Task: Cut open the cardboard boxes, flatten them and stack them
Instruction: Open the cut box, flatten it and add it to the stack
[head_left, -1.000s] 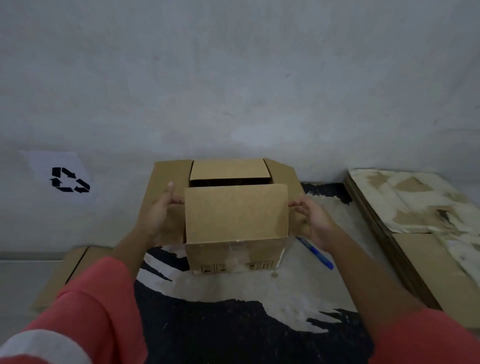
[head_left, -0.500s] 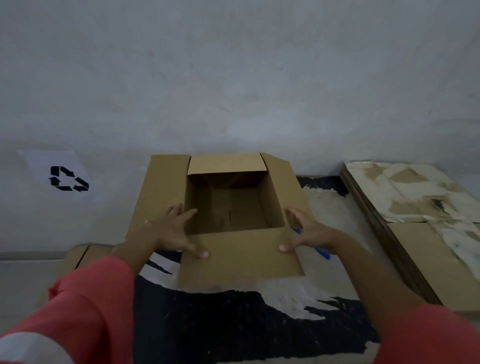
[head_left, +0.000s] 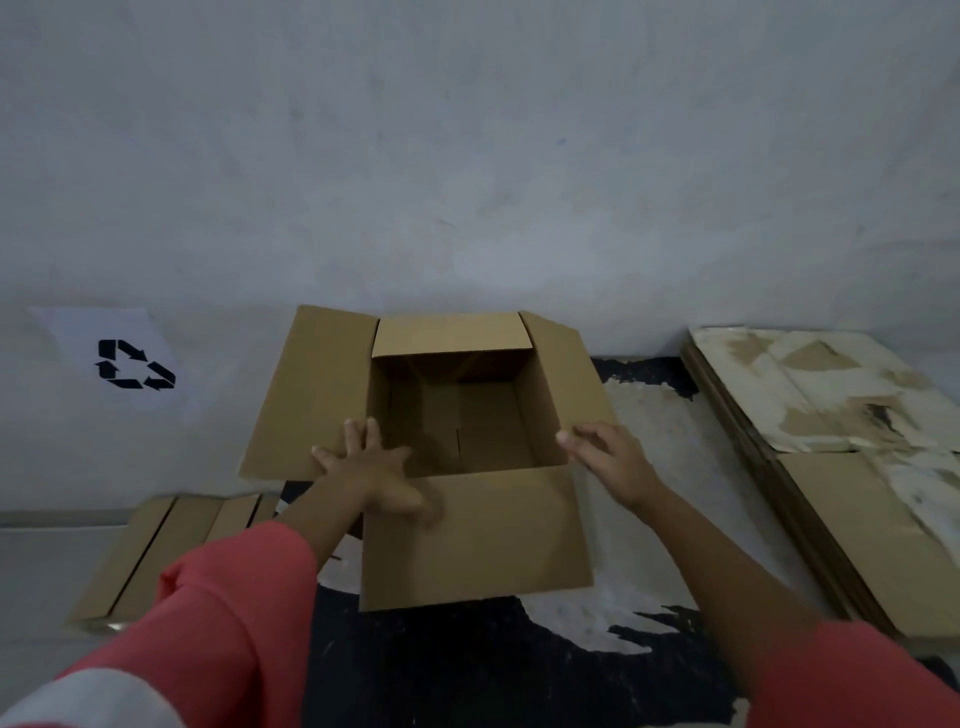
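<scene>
At frame centre, box (head_left: 452, 415) sits open, flaps splayed; left hand (head_left: 369, 467) spread flat at its lower-left corner, right hand (head_left: 610, 462) relaxed, empty, beside right flap; likely best collapsed by pushing opposite corners together.

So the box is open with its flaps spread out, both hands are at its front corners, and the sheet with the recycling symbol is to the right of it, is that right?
Not quite. The head view shows the sheet with the recycling symbol to the left of the box, not the right. The rest holds: the flaps are spread out, and the left hand and right hand are at its front corners.
</scene>
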